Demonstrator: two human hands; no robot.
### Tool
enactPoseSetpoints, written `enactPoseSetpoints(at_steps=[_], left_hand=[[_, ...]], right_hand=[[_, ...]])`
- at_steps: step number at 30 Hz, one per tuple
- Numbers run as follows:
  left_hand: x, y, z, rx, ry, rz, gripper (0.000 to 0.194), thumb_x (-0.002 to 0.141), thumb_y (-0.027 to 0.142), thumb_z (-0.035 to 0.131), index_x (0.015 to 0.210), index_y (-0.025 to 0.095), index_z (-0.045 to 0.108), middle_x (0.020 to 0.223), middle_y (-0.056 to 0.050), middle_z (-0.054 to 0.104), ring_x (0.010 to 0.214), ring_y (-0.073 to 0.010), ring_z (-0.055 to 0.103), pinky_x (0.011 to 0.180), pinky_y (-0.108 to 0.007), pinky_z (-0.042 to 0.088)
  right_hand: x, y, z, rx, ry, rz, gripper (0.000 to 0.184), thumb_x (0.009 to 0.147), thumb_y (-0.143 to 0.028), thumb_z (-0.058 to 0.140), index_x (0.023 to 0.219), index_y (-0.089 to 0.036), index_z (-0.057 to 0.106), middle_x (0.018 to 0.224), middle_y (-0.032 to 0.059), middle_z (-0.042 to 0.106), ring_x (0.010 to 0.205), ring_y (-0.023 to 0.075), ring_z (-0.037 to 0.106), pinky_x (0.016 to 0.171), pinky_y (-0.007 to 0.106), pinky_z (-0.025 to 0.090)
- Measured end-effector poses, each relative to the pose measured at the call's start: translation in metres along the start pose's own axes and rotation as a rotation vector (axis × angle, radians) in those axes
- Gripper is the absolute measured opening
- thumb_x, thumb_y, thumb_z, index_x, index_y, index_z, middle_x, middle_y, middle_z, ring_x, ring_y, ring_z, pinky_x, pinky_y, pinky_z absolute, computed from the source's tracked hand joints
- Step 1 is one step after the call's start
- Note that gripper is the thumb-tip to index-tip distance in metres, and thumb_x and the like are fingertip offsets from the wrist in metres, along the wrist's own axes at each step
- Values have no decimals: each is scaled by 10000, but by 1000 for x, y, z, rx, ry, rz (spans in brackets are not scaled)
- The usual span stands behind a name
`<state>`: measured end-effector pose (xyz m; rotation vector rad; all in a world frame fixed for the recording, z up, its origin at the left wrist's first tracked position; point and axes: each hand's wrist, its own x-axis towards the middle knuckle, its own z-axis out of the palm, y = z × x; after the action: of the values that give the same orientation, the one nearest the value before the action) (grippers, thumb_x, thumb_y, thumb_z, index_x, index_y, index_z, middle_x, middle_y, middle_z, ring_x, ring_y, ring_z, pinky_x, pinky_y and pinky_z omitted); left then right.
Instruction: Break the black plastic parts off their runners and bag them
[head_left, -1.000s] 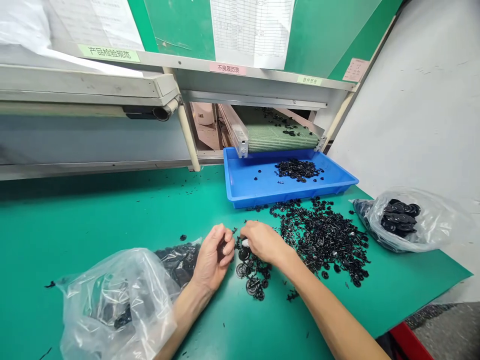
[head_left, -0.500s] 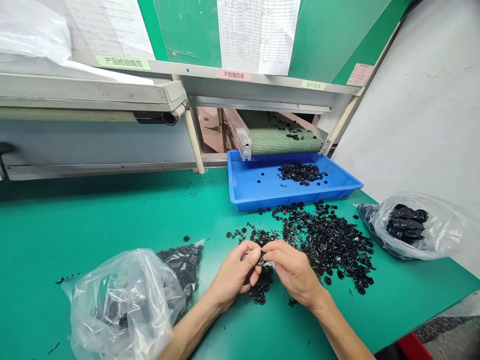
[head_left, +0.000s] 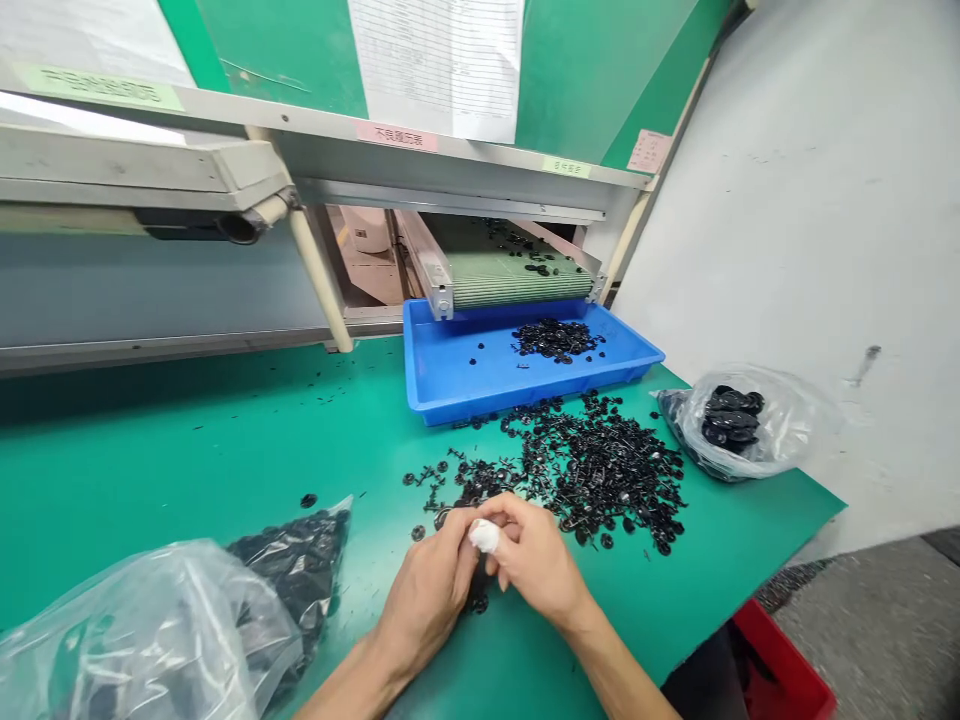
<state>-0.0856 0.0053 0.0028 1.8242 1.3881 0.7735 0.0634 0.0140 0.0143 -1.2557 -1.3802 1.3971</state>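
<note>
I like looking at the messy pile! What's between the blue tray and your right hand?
In the head view, a loose spread of small black parts lies between the blue tray and the right hand.

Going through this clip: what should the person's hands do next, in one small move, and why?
Probably drop the small black plastic part into the clear plastic bag: the left hand and right hand pinch it together, and that bag lies nearest, already holding similar black pieces.
</note>
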Motion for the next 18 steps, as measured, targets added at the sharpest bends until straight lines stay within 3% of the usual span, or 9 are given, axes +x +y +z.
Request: enactPoseSetpoints(at_steps=[7,12,16,18], left_hand=[[-1,-6,2,83,-55,71,278,973,339,332,1219,286,448,998,-25,717,796,-197,682,645,-271,474],[-4,-10,7,81,-44,66,297,969,336,347,1238,283,463,971,-32,728,813,-212,690,626,-269,480],[-6,-6,10,-44,14,75,296,956,312,404,1232,287,506,1053,-45,703,873,-201,671,716,-276,488],[-4,-2,9,-151,69,55,272,944,310,443,1193,269,545,916,-31,702,790,-183,654,699,-270,483]], right_hand=[[6,-3,1,222,83,59,201,714,-305,673,801,-124,676,619,-7,613,521,100,577,497,213,508],[5,0,0,284,81,50,215,693,-320,710,762,-116,704,615,2,629,510,89,570,495,200,496],[8,7,-1,347,45,63,234,671,-348,743,723,-124,704,572,-11,610,500,83,557,503,200,504],[11,10,-3,339,40,68,237,702,-349,715,767,-122,708,568,-10,606,495,83,559,514,210,515]])
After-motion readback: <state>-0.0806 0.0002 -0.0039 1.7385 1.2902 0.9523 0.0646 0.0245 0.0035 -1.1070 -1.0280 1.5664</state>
